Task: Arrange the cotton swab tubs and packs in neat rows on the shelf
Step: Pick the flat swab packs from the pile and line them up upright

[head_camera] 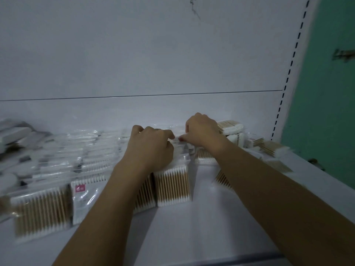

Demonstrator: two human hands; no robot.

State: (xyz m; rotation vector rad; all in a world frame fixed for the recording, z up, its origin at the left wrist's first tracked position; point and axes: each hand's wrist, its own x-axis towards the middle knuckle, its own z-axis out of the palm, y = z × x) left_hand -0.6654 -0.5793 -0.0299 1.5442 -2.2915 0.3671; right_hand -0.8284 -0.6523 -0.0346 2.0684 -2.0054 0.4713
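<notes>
Clear packs of wooden-stick cotton swabs lie in rows on the white shelf (201, 227). One pack (172, 186) sits in the middle row front, with another (41, 212) at the front left. My left hand (151, 146) rests curled on the top of the middle row. My right hand (201, 129) pinches the top edge of a clear pack (182, 148) just behind it. Both hands nearly touch at the fingertips. A loose heap of swab packs (249, 139) lies to the right, behind my right forearm.
A pack with a pink label (82, 200) stands in the second row. Blurred grey and white items (13, 143) pile up at the far left. The shelf's white back panel rises behind, a slotted upright (288, 77) at the right, then a green wall (330, 93).
</notes>
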